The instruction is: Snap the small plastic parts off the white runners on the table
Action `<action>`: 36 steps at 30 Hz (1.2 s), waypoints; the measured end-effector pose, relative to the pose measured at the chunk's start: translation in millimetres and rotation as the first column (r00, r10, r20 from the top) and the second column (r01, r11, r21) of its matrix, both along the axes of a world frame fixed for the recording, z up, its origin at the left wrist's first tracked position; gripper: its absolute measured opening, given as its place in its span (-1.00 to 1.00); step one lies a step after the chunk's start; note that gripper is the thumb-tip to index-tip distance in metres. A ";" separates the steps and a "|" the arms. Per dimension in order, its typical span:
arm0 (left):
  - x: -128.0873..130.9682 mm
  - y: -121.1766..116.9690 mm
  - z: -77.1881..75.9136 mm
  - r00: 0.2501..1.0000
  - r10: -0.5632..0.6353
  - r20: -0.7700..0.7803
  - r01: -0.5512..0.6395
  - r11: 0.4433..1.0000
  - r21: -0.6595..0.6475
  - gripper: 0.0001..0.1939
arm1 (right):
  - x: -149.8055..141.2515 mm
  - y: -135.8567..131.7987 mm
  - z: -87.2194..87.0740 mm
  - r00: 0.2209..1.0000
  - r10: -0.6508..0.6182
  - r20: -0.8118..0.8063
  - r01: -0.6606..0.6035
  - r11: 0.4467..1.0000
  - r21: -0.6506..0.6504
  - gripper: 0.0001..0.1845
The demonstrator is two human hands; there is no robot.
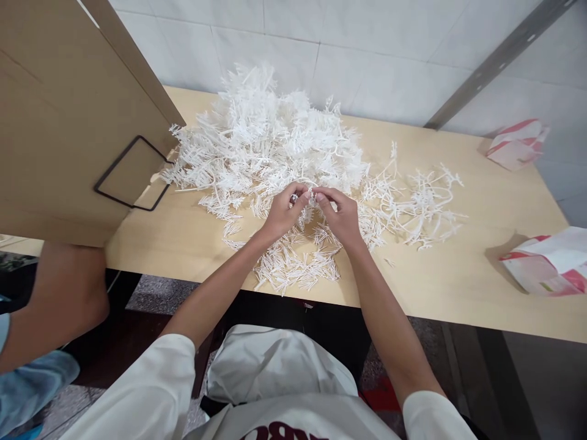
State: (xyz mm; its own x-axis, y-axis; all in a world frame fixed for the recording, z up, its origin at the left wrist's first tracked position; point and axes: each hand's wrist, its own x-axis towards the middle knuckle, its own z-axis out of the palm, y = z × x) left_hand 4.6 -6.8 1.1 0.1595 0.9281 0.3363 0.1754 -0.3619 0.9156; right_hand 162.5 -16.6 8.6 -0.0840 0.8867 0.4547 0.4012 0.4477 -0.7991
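A big heap of white plastic moulding sprues [270,134] covers the middle of a light wooden table [458,281]. My left hand [282,212] and my right hand [338,214] meet just in front of the heap, fingers pinched on one small white plastic piece [308,197] held between them. Below my hands lies a pile of short loose white sticks [293,266]. Bare, branch-like sprues [422,201] are spread out to the right of my right hand.
A brown cardboard box [59,122] with a black handle outline stands at the table's left edge. Another person's arm [55,299] shows under it. Two red-and-white bags [548,263] [518,142] lie at the right. A white tiled wall is behind.
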 end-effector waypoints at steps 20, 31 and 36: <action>3.4 -0.7 -2.3 0.998 -0.047 0.043 0.048 0.999 -0.022 -0.84 | -11.0 1.7 -11.4 0.978 -0.081 0.194 0.078 0.997 0.023 -0.73; 3.2 -7.3 0.2 0.990 -0.040 -0.134 0.055 0.993 0.107 -0.86 | -2.7 3.1 -6.9 0.978 -0.043 0.206 0.047 0.999 -0.019 -0.72; 4.8 -4.4 -0.7 0.991 -0.130 0.013 0.130 0.991 -0.026 -0.81 | -7.0 -0.5 -1.3 1.000 -0.007 0.018 0.009 0.992 -0.124 -0.72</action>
State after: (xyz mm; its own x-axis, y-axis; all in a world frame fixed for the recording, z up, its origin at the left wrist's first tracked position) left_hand 9.4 -11.2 0.4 0.2756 0.9086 0.3137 0.1187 -0.3560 0.9269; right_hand 155.6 -17.1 7.3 -0.0840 0.9368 0.3396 0.4186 0.3425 -0.8411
